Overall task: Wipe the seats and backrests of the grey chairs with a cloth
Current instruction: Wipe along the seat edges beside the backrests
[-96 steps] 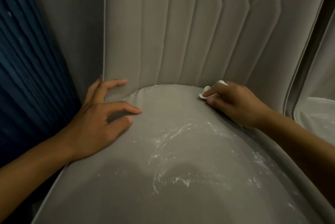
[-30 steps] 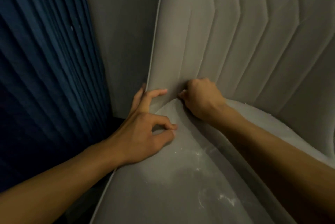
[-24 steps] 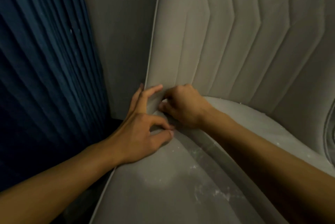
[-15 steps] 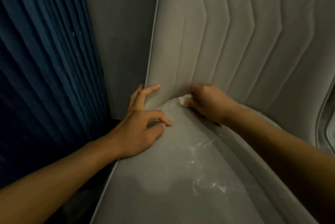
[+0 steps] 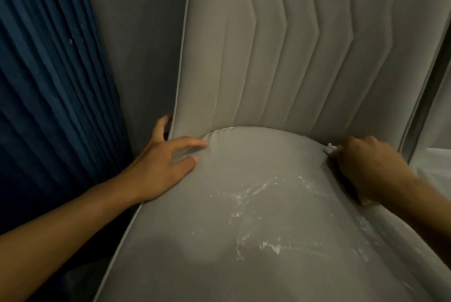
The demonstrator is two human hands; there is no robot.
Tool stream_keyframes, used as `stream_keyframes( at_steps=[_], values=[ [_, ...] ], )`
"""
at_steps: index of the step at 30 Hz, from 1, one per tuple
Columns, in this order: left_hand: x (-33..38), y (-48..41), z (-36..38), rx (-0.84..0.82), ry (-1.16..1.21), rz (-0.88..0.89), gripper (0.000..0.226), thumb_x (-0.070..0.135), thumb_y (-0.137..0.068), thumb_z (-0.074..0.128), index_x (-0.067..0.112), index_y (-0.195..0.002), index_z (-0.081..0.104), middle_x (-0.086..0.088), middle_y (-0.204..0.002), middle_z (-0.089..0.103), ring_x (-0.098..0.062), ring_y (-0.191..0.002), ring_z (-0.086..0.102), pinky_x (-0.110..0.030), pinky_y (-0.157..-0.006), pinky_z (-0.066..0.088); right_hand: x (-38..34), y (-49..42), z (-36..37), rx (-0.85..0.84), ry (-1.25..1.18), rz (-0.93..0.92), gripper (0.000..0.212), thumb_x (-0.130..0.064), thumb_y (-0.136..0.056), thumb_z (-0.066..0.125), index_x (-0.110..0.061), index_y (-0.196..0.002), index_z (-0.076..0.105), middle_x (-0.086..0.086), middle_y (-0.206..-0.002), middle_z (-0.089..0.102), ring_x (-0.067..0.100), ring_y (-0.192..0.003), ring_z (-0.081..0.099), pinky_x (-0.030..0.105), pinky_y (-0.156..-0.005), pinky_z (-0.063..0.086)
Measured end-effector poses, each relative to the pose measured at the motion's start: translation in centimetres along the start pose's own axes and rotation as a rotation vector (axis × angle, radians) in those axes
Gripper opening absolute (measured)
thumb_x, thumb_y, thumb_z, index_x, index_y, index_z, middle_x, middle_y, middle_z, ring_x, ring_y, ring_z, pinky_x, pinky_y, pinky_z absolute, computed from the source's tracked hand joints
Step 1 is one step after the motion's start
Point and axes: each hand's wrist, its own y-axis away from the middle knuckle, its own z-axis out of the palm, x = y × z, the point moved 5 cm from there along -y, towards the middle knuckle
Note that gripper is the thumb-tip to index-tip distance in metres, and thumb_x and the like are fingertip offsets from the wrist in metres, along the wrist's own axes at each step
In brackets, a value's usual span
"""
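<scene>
Right hand [image 5: 366,167] has crossed to the right rear of the seat [image 5: 244,265], fingers [image 5: 344,155] clenched on cloth [image 5: 331,149]; left hand [image 5: 166,167] flat, released — white streaks [image 5: 256,194] remain.

Grey chair seat [image 5: 195,240] smeared with white streaks [image 5: 253,195] — backrest [image 5: 292,57] zigzag-quilted; cloth [image 5: 332,149] apparently white; curtain [image 5: 48,82] dark blue, pleated.

Grey padded fabric chair seat [image 5: 244,253] smeared with white streaks [image 5: 256,194], grey backrest [image 5: 292,57] with zigzag stitched channels, left hand [image 5: 166,167] lay flat on the seat's rear left corner, right hand [image 5: 366,167] gripped a white cloth [image 5: 331,149] at the rear right crease, pleated blue curtain [image 5: 48,82] hung left.
</scene>
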Motion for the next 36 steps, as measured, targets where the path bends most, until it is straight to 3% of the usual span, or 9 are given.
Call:
stream_keyframes(
  at_steps=[4, 10, 14, 17, 20, 23, 27, 31, 36],
  values=[
    [-0.2, 0.0, 0.3, 0.03, 0.038, 0.01, 0.028, 0.03, -0.094, 0.068, 0.051, -0.112, 0.072, 0.011, -0.161, 0.008, 0.002, -0.132, 0.031, -0.019, -0.118, 0.016, -1.7, -1.5, 0.5, 0.082, -0.152, 0.005, 0.025, -0.022, -0.096, 0.052, -0.01, -0.076, 0.062, 0.012, -0.081, 0.065, 0.031, -0.07, 0.065, 0.044, -0.07, 0.059],
    [0.2, 0.0, 0.5, 0.048, 0.01, 0.065, 0.025, 0.027, -0.096, 0.064, 0.045, -0.11, 0.074, 0.011, -0.153, 0.018, 0.012, -0.122, 0.031, 0.003, -0.105, 0.016, -9.0, -5.0, -0.7, 0.18, -0.251, -0.118, 0.02, -0.014, -0.092, 0.051, -0.004, -0.101, 0.066, 0.024, -0.112, 0.063, 0.043, -0.104, 0.062, 0.044, -0.085, 0.051],
    [0.0, -0.1, 0.3, 0.089, -0.034, 0.092, 0.018, 0.045, -0.094, 0.063, 0.053, -0.106, 0.073, 0.01, -0.153, 0.024, -0.008, -0.137, 0.03, -0.026, -0.117, 0.02, -17.3, -3.7, -1.1, 0.171, -0.374, -0.386, 0.023, -0.027, -0.097, 0.053, -0.011, -0.109, 0.066, 0.019, -0.118, 0.063, 0.039, -0.108, 0.061, 0.038, -0.085, 0.048],
    [-0.7, -0.2, 0.1, 0.059, -0.103, 0.062, 0.019, 0.059, -0.094, 0.055, 0.064, -0.108, 0.068, 0.008, -0.158, 0.02, -0.015, -0.145, 0.021, -0.036, -0.12, 0.017, -20.5, -2.7, -1.5, 0.185, -0.364, -0.565, 0.024, -0.032, -0.095, 0.057, -0.015, -0.109, 0.067, 0.017, -0.117, 0.065, 0.039, -0.105, 0.061, 0.037, -0.081, 0.048],
    [-0.8, 0.0, 0.0, 0.029, -0.108, 0.043, 0.027, 0.057, -0.089, 0.05, 0.07, -0.109, 0.063, 0.009, -0.162, 0.016, -0.015, -0.148, 0.014, -0.038, -0.121, 0.013, -18.8, -3.0, -1.4, 0.192, -0.345, -0.635, 0.025, -0.039, -0.095, 0.055, -0.021, -0.11, 0.065, 0.013, -0.113, 0.067, 0.039, -0.101, 0.062, 0.039, -0.079, 0.051],
    [-0.9, 0.0, -0.1, 0.037, -0.11, 0.058, 0.021, 0.059, -0.095, 0.054, 0.071, -0.111, 0.061, 0.01, -0.162, 0.018, -0.012, -0.148, 0.013, -0.039, -0.12, 0.011, -14.5, -3.8, -1.0, 0.217, -0.227, -0.584, 0.027, -0.042, -0.099, 0.047, -0.023, -0.113, 0.061, 0.01, -0.116, 0.063, 0.037, -0.103, 0.062, 0.039, -0.078, 0.048],
    [-0.9, 0.0, -0.3, 0.05, -0.116, 0.045, 0.029, 0.063, -0.091, 0.052, 0.061, -0.117, 0.064, 0.009, -0.162, 0.02, -0.008, -0.147, 0.013, -0.033, -0.119, 0.009, -7.2, -4.0, -0.8, 0.235, -0.14, -0.362, 0.029, -0.041, -0.101, 0.043, -0.021, -0.109, 0.063, 0.011, -0.116, 0.063, 0.037, -0.103, 0.062, 0.039, -0.079, 0.048],
    [-0.9, 0.2, -0.1, 0.066, -0.09, 0.078, 0.046, 0.072, -0.08, 0.04, 0.061, -0.119, 0.061, 0.011, -0.158, 0.025, -0.007, -0.145, 0.015, -0.032, -0.118, 0.01, -2.3, -3.0, 0.0, 0.079, -0.036, -0.167, 0.029, -0.028, -0.102, 0.043, -0.011, -0.099, 0.066, 0.009, -0.091, 0.063, 0.031, -0.082, 0.066, 0.042, -0.079, 0.057],
    [-1.1, 0.1, 0.1, 0.072, -0.063, 0.068, 0.039, 0.071, -0.08, 0.039, 0.073, -0.116, 0.056, 0.016, -0.157, 0.024, -0.005, -0.144, 0.017, -0.033, -0.119, 0.011, -4.5, -3.4, -0.8, 0.069, -0.024, -0.16, 0.022, -0.017, -0.1, 0.046, -0.011, -0.087, 0.062, 0.004, -0.076, 0.052, 0.027, -0.072, 0.061, 0.04, -0.072, 0.056]
  ],
)
